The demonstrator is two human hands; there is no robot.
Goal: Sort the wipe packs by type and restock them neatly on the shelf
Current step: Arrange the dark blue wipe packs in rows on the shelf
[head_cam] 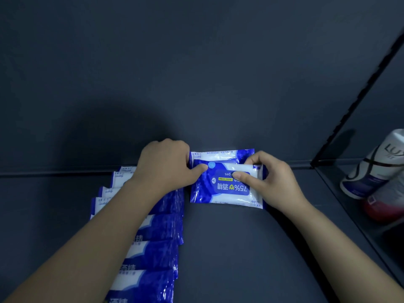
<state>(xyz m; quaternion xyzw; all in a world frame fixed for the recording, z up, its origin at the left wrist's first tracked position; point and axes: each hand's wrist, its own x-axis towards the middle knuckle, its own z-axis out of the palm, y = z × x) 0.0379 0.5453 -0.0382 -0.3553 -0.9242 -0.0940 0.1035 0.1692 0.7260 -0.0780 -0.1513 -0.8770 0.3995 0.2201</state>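
Fingers of the left hand [166, 162] curl round the left end of the top wipe pack [220, 190], thumb pressed on its face; the fingertips are hidden behind the knuckles. The right hand [271, 182] pinches the right end, thumb on top. The dark shelf [229, 248] lies open near and right of this pack, up to a glass divider [349, 101]. On the left, a row of packs [157, 254] runs near to far, partly under the left forearm and cut off at the near edge. The held pack overlaps a second pack [218, 155] at the back wall [196, 62]. Beyond the divider, a white bottle [371, 171] is blurred.
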